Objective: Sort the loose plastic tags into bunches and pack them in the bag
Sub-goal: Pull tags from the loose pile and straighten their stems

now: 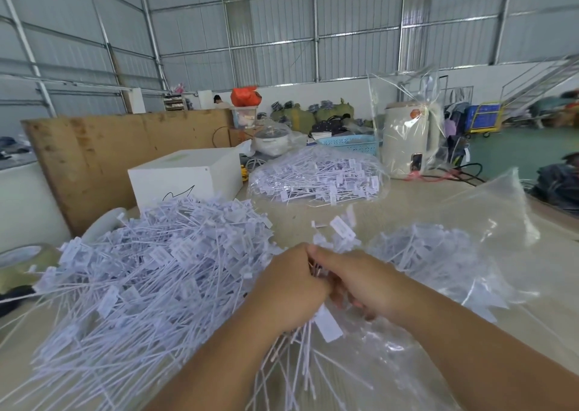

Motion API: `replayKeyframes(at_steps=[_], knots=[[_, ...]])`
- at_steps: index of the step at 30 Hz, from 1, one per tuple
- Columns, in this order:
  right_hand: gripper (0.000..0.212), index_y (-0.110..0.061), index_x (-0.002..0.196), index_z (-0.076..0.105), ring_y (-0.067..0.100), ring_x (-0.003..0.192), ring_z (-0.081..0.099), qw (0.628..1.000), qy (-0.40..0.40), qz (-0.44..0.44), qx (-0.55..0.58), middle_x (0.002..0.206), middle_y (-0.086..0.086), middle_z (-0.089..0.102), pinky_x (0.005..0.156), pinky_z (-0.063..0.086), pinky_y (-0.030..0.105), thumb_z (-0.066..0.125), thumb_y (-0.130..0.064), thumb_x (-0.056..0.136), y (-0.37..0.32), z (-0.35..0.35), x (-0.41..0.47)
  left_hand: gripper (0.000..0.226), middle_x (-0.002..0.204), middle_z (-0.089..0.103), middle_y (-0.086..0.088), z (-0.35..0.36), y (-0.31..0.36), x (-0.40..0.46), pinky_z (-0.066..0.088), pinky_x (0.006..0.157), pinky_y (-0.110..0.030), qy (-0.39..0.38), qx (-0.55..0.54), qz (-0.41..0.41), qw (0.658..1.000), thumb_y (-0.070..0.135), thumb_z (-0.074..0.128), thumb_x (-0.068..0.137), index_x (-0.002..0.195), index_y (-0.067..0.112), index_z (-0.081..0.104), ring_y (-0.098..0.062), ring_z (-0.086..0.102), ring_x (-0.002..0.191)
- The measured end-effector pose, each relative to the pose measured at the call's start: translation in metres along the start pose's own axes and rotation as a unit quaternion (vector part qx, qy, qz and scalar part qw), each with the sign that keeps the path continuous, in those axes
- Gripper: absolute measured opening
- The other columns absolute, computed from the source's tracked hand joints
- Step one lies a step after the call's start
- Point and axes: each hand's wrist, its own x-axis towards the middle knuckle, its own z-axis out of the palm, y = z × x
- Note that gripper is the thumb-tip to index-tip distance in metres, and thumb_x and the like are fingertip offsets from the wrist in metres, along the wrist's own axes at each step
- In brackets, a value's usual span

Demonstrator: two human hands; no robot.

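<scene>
A big heap of loose white plastic tags (141,273) covers the left of the table. My left hand (288,288) and my right hand (363,282) meet at the middle, both curled round one bunch of tags (340,233); its label ends stick up past my fingers and its thin tails (300,367) hang below. To the right lies a clear plastic bag (488,241) with tags (429,251) inside it. Part of the bunch is hidden by my fingers.
A second clear bag full of tags (316,175) sits further back. A white box (185,175) stands behind the heap, with a plywood board (103,147) beyond it. A cream kettle (407,138) wrapped in plastic, a blue basket (351,144) and a pot (269,141) stand at the far side.
</scene>
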Motion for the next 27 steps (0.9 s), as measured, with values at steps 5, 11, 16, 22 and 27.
replayKeyframes(at_steps=[5, 11, 16, 22, 27], knots=[[0.042, -0.013, 0.076, 0.067, 0.009, 0.036, 0.027, 0.965, -0.035, 0.061, 0.253, 0.048, -0.001, 0.035, 0.036, 0.02, 0.017, 0.067, -0.055, 0.082, 0.003, 0.003, 0.003, 0.017, 0.07, 0.054, 0.009, 0.003, 0.0, 0.001, 0.038, 0.053, -0.02, 0.056, -0.018, 0.04, 0.997, 0.018, 0.066, 0.078, 0.084, 0.027, 0.052, -0.003, 0.05, 0.058], [0.03, -0.004, 0.109, 0.072, 0.023, 0.069, 0.046, 0.926, -0.032, 0.05, 0.373, 0.091, 0.013, 0.055, 0.055, 0.032, 0.027, 0.069, -0.017, 0.083, 0.005, 0.001, 0.012, 0.056, 0.099, 0.055, 0.022, 0.004, 0.004, -0.002, 0.04, 0.061, -0.008, 0.058, -0.038, 0.053, 0.996, 0.036, 0.073, 0.076, 0.121, 0.04, 0.04, 0.014, 0.054, 0.082], [0.043, 0.01, 0.116, 0.06, 0.028, 0.089, 0.042, 0.892, 0.033, 0.043, 0.448, 0.106, 0.004, 0.038, 0.071, 0.038, 0.037, 0.067, -0.007, 0.077, 0.002, -0.003, 0.016, 0.075, 0.115, 0.046, 0.026, 0.002, 0.007, -0.004, 0.041, 0.074, -0.016, 0.07, -0.032, 0.046, 0.996, 0.055, 0.068, 0.077, 0.138, 0.049, 0.025, 0.007, 0.05, 0.102], [0.023, 0.003, 0.102, 0.062, 0.028, 0.069, 0.068, 0.847, -0.018, -0.01, 0.532, 0.091, 0.022, 0.062, 0.056, 0.056, 0.032, 0.061, -0.009, 0.081, 0.0, -0.007, 0.012, 0.053, 0.109, 0.055, 0.029, 0.0, 0.005, -0.006, 0.042, 0.081, -0.016, 0.037, -0.004, 0.064, 0.997, 0.059, 0.061, 0.084, 0.131, 0.044, 0.042, 0.013, 0.051, 0.101], [0.018, 0.005, 0.087, 0.066, 0.022, 0.063, 0.067, 0.827, -0.003, -0.048, 0.56, 0.074, 0.015, 0.066, 0.057, 0.057, 0.029, 0.065, -0.009, 0.077, -0.003, -0.01, 0.016, 0.046, 0.106, 0.05, 0.037, 0.001, 0.01, -0.008, 0.033, 0.075, 0.004, 0.059, 0.0, 0.143, 0.988, 0.032, 0.07, 0.082, 0.105, 0.059, 0.041, 0.021, 0.046, 0.102]])
